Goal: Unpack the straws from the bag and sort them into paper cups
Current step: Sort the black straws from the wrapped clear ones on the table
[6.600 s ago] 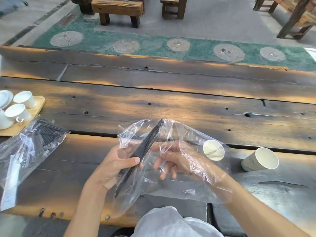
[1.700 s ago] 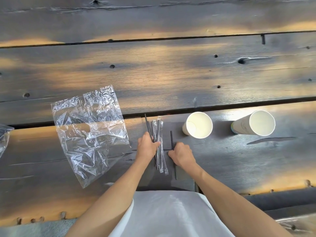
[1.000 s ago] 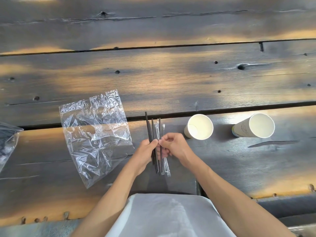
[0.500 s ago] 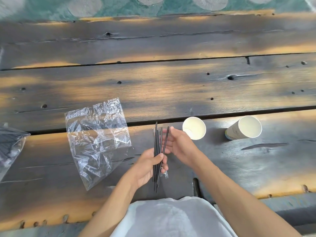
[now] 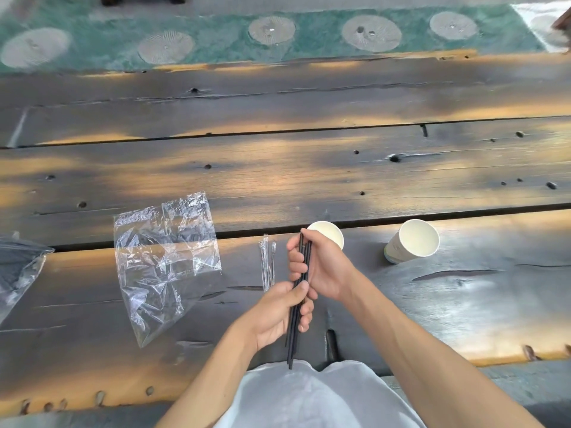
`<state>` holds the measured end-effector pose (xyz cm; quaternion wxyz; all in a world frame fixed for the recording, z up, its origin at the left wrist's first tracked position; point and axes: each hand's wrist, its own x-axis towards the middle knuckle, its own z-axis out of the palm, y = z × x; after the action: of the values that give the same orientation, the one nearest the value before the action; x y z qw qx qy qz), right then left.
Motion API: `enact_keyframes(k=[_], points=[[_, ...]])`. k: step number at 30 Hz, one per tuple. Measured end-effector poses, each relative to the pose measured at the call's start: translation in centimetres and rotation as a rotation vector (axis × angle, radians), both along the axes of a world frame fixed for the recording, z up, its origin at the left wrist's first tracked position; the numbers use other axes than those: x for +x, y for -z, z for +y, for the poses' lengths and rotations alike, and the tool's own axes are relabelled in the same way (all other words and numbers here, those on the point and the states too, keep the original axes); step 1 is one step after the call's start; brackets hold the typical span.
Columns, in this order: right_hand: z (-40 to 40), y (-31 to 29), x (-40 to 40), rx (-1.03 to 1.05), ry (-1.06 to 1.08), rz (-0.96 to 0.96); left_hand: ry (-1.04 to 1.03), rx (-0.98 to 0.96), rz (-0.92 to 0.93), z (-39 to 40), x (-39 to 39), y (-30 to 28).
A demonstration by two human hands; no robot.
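A long table of dark, weathered planks is filling the view, with a green patterned strip of floor showing beyond its far edge. Taking the nearer paper cup as the mark: the left hand and right hand are working just in front of it, both closed around one small bundle of black straws. The left is pinching the bundle low down, the right is wrapping its upper part, and the straw tips are reaching almost to the cup's rim. Left of the cup a few thin clear-wrapped straws are lying on the wood, and further left the emptied clear bag is lying flat. A second paper cup is standing well off to its right, tilted in this view. Far to the left, at the table's edge, another bag is holding dark straws. The person seems to be squaring the black bundle before dropping it in. To do this well, I'd level the ends against the palm, keep the grip firm, and lower them straight down into the mouth, since a light cup could tip under a sideways nudge.
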<state>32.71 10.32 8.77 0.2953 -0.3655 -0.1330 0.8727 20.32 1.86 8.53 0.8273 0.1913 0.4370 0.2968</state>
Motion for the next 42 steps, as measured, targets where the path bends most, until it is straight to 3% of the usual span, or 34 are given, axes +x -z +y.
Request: enact_keyframes(k=[10,16,22,24,28,31,34,38,42], points=[[2.0,-1.1,4.7,0.022,0.407,-0.083,0.156,0.001,0.107,-2.4,3.2,0.1],[1.3,-1.1,5.6,0.050,0.334,-0.088,-0.015,-0.028,0.073,-2.0,4.7,0.3],[0.8,-0.5,6.1,0.099,0.283,-0.108,0.020,0.036,0.188,-1.9,5.6,0.6],[0.7,-0.4,6.3,0.197,0.217,-0.163,0.042,0.062,0.227,-1.6,5.5,0.7],[0.8,-0.8,7.9,0.535,-0.028,-0.455,0.125,0.111,0.298,-0.9,4.3,0.9],[1.0,-1.1,9.6,0.512,-0.129,-0.403,0.196,0.145,0.318,-0.4,3.4,1.2],[0.7,-0.9,10.0,0.422,-0.110,-0.310,0.228,0.162,0.298,0.3,3.2,1.4],[0.8,-0.8,10.2,0.464,-0.100,-0.362,0.211,0.167,0.268,1.1,3.2,1.8],[2.7,-1.1,11.7,0.445,0.194,-0.457,-0.049,0.113,0.209,2.2,2.1,2.3]])
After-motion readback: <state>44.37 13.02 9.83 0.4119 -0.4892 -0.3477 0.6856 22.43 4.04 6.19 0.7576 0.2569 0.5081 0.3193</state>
